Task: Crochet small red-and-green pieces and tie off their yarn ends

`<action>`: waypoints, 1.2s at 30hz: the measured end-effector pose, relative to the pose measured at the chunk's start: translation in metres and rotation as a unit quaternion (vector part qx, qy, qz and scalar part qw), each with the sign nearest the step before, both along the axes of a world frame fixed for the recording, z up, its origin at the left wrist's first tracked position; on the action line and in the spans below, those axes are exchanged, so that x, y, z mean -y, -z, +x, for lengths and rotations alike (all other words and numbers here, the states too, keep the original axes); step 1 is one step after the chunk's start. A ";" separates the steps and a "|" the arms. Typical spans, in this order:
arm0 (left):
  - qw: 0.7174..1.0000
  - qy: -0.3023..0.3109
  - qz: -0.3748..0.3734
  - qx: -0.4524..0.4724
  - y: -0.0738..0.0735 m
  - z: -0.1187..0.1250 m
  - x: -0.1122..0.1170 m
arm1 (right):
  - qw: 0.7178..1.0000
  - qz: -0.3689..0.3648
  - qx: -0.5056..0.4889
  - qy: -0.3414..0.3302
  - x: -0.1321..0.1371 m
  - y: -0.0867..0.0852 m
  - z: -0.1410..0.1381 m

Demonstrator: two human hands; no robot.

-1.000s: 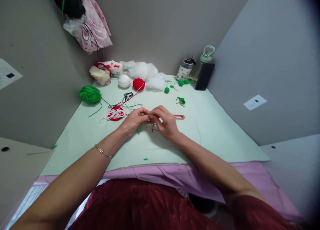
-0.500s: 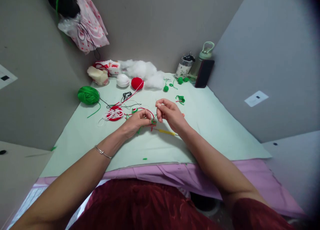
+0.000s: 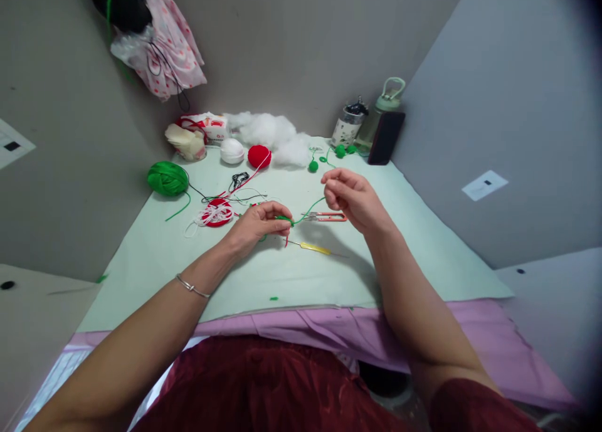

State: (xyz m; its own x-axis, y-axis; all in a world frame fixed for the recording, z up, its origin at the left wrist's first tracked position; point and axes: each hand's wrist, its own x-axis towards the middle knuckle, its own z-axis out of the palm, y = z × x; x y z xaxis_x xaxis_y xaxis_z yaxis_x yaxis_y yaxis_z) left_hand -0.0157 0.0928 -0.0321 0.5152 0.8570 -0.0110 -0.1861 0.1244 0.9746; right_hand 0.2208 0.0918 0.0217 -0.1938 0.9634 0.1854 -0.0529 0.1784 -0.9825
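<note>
My left hand [image 3: 256, 224] pinches a small green crocheted piece [image 3: 285, 219] just above the pale green table cover [image 3: 404, 244]. A green yarn strand [image 3: 310, 207] runs taut from that piece up to my right hand [image 3: 352, 197], which is raised and closed in a pinch on the strand's end. A short red yarn tail hangs under the piece. A yellow-handled crochet hook [image 3: 314, 248] lies on the cover below my hands. Red thread snips [image 3: 330, 217] lie between and behind my hands.
A green yarn ball [image 3: 168, 178] sits at the left. A red disc with white yarn [image 3: 216, 213], a red ball [image 3: 259, 156], a white ball [image 3: 233, 150], stuffing [image 3: 273, 133], small green balls [image 3: 339, 150], two bottles [image 3: 364, 123] and a dark phone [image 3: 385, 137] stand behind.
My right hand has moved away from my left hand, up and to the right, drawing the green strand out taut. The crochet hook and snips have come into view on the cover.
</note>
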 end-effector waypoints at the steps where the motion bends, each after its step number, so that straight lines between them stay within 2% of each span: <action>1: 1.000 -0.004 0.005 0.002 0.000 -0.001 0.000 | 0.999 0.004 0.036 -0.018 0.001 0.000 0.000; 4: 1.000 -0.007 0.009 0.004 -0.002 -0.002 -0.001 | 0.988 0.047 0.140 -0.041 0.004 0.003 -0.002; 7: 1.000 -0.006 0.008 0.005 -0.005 -0.002 -0.001 | 0.975 0.101 0.194 -0.041 0.003 0.007 -0.006; 12: 1.000 -0.014 0.019 0.012 -0.007 -0.003 0.001 | 0.963 0.138 0.232 -0.026 0.003 0.009 -0.008; 20: 1.000 -0.016 0.018 -0.005 -0.005 -0.004 0.000 | 0.949 0.156 0.274 -0.020 0.004 0.009 -0.009; 26: 1.000 -0.007 0.025 -0.007 -0.003 -0.004 -0.001 | 0.946 0.151 0.286 -0.036 0.005 0.010 -0.010; 36: 1.000 0.023 0.004 -0.004 -0.008 -0.002 0.001 | 0.928 0.192 0.315 -0.058 0.005 0.010 -0.008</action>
State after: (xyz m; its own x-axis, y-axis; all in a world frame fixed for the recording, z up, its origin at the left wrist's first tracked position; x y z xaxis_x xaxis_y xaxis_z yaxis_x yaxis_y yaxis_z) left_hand -0.0178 0.0923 -0.0240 0.5548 0.8320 -0.0080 -0.1731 0.1248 0.9770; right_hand 0.2127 0.0872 0.0118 -0.4789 0.8155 0.3249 0.4699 0.5507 -0.6899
